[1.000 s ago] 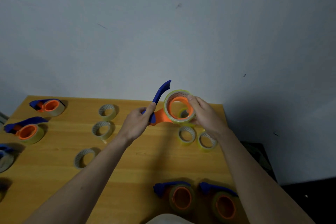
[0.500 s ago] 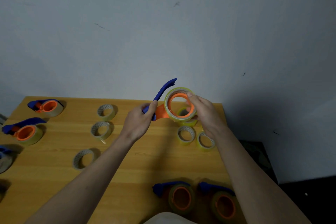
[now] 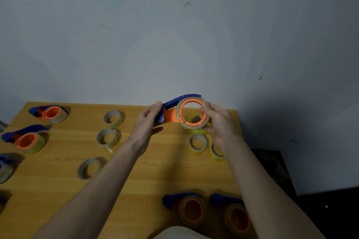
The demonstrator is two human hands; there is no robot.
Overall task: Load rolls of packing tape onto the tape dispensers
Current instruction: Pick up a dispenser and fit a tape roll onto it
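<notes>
Above the wooden table [image 3: 136,180], the left hand [image 3: 144,122] pinches the blue-and-orange tape dispenser [image 3: 171,110] while the right hand [image 3: 217,122] grips its tape roll [image 3: 191,128], seemingly seated. Four loaded dispensers show clearly; six loose rolls remain.

Bare tabletop [image 3: 155,170] lies open between the three loose tape rolls [image 3: 107,137] on its left and the tape rolls [image 3: 197,142] on its right. Loaded dispensers [image 3: 29,139] crowd the tabletop's left edge, and two loaded dispensers [image 3: 191,209] block its near right edge.
</notes>
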